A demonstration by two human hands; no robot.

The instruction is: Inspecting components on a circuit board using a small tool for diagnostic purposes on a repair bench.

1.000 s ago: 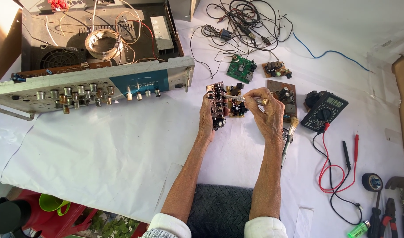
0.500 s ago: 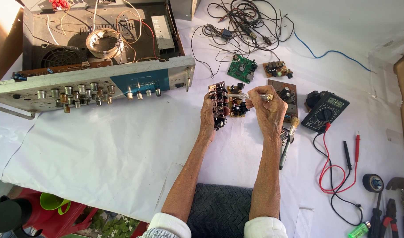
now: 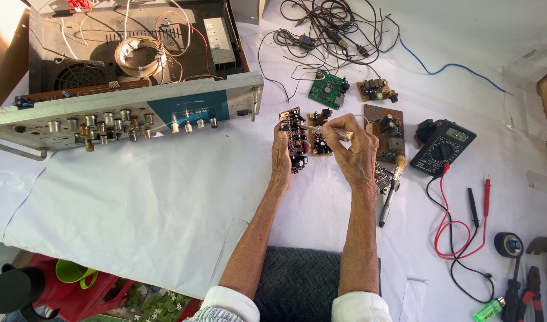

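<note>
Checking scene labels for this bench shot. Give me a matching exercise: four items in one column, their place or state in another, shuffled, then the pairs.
Items:
1. dark circuit board
2. small screwdriver
3. multimeter
4. paintbrush

Places or states:
A. lying on the white cloth just right of the right forearm
B. held upright in the left hand
C. on the cloth at right, red and black leads trailing from it
D. gripped in the right hand, tip toward the board

Pairs: 1-B, 2-D, 3-C, 4-A
</note>
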